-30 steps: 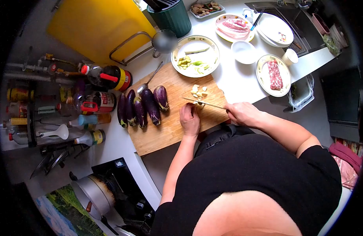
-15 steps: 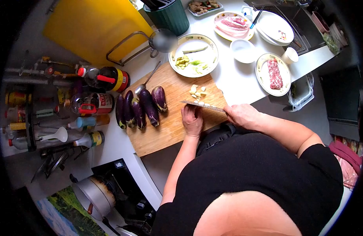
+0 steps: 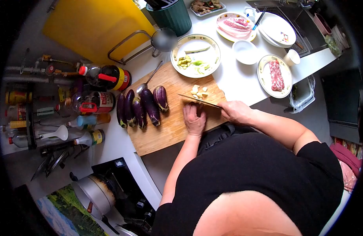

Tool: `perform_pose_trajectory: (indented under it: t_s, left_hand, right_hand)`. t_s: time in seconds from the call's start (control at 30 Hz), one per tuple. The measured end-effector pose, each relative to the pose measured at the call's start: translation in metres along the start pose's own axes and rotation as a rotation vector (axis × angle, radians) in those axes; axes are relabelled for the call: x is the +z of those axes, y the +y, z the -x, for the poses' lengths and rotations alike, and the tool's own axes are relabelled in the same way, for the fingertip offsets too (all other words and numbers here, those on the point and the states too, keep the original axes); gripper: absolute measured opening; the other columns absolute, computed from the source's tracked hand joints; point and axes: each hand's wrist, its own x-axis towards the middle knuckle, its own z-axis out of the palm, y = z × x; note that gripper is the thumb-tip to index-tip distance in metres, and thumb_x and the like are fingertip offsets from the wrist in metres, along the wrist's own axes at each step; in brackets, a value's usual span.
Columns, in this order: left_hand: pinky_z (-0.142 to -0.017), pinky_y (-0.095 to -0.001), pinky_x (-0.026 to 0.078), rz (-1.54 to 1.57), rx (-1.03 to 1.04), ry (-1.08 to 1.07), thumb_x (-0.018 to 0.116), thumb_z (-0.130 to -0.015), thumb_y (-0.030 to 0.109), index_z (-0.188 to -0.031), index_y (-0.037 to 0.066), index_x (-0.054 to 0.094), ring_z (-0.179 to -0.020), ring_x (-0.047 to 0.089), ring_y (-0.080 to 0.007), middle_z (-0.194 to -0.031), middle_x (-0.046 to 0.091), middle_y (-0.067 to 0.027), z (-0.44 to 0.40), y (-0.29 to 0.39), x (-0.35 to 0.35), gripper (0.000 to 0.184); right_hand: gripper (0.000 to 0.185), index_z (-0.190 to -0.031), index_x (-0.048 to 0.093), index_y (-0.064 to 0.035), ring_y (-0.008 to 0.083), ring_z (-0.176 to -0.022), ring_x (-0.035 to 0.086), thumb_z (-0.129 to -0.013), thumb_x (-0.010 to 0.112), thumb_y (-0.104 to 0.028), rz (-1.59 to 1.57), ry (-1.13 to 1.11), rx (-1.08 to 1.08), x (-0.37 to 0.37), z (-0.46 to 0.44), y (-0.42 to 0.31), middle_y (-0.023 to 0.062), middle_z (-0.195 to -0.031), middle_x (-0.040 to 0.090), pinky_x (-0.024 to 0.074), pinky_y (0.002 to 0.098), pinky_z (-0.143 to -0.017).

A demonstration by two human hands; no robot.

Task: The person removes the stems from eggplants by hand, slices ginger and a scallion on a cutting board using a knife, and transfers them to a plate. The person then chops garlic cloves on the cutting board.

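Observation:
My right hand [image 3: 237,113] is closed round the handle of a knife [image 3: 199,100], whose blade extends left over the wooden cutting board [image 3: 162,135]. Just below the blade is my left hand [image 3: 194,119], fingers curled down on the board; what they hold is hidden. Pale garlic pieces [image 3: 198,91] lie beyond the blade. Several purple eggplants [image 3: 150,106] lie side by side on the board's left part, with a metal spoon [image 3: 142,87] at their upper ends. At the board's far edge, a patterned plate [image 3: 195,70] holds chopped green and yellowish pieces.
A white bowl [image 3: 245,52] and plates of raw meat [image 3: 276,76] stand on the right of the counter. Sauce bottles [image 3: 110,78] are at the left, near a yellow board [image 3: 95,31]. A pot [image 3: 93,194] sits by the stove at lower left.
The knife has shifted slightly left and its blade angle has changed. My right hand has moved a little left, and my left hand slightly right. The eggplants stay in place on the board.

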Motion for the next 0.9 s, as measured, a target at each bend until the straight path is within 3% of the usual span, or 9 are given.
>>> perform_pose_trajectory:
  t_s: [0.13,0.2,0.43,0.63,0.9]
  left_hand:
    - [-0.083,-0.0434,0.042,0.065,0.010,0.049,0.064,-0.069,0.007,-0.091,0.004,0.058,-0.092,0.050,-0.0358,-0.096,0.056,-0.0161,0.001,-0.002,0.004,0.023]
    - [-0.083,-0.0423,0.041,0.032,0.039,0.063,0.064,-0.070,0.007,-0.092,0.004,0.058,-0.092,0.051,-0.0343,-0.096,0.056,-0.0148,0.001,-0.003,0.007,0.023]
    - [-0.083,-0.0403,0.042,0.054,-0.039,0.025,0.064,-0.070,0.007,-0.091,0.004,0.058,-0.093,0.050,-0.0333,-0.096,0.057,-0.0138,0.000,0.002,0.002,0.023]
    - [-0.083,-0.0410,0.040,0.051,-0.046,0.044,0.067,-0.071,0.011,-0.086,0.003,0.057,-0.091,0.050,-0.0347,-0.092,0.056,-0.0151,0.000,0.002,0.002,0.020]
    - [-0.085,-0.0421,0.040,0.054,0.009,0.019,0.066,-0.070,0.012,-0.088,0.003,0.058,-0.093,0.050,-0.0346,-0.093,0.057,-0.0152,0.000,0.000,0.001,0.021]
  right_hand:
    - [0.017,-0.092,0.051,-0.0014,0.0385,-0.069,0.061,-0.085,0.050,-0.017,0.009,0.075,-0.061,-0.014,0.012,-0.007,0.0203,-0.071,0.061,0.0475,0.0484,-0.062]
    - [0.017,-0.093,0.050,-0.0012,0.0388,-0.068,0.061,-0.085,0.050,-0.016,0.049,-0.042,-0.026,-0.025,0.019,-0.012,0.0206,-0.068,0.060,0.0470,0.0484,-0.061]
    - [0.016,-0.090,0.051,0.0005,0.0388,-0.067,0.060,-0.085,0.050,-0.015,0.043,-0.092,0.033,-0.024,0.029,-0.006,0.0212,-0.067,0.059,0.0472,0.0474,-0.061]
    - [0.017,-0.090,0.051,0.0006,0.0390,-0.067,0.061,-0.086,0.050,-0.016,0.033,0.038,-0.014,-0.025,0.024,-0.002,0.0214,-0.067,0.059,0.0473,0.0477,-0.062]
    - [0.018,-0.091,0.051,0.0014,0.0400,-0.068,0.061,-0.087,0.047,-0.016,0.028,-0.072,0.058,-0.022,0.032,-0.010,0.0221,-0.067,0.060,0.0474,0.0482,-0.063]
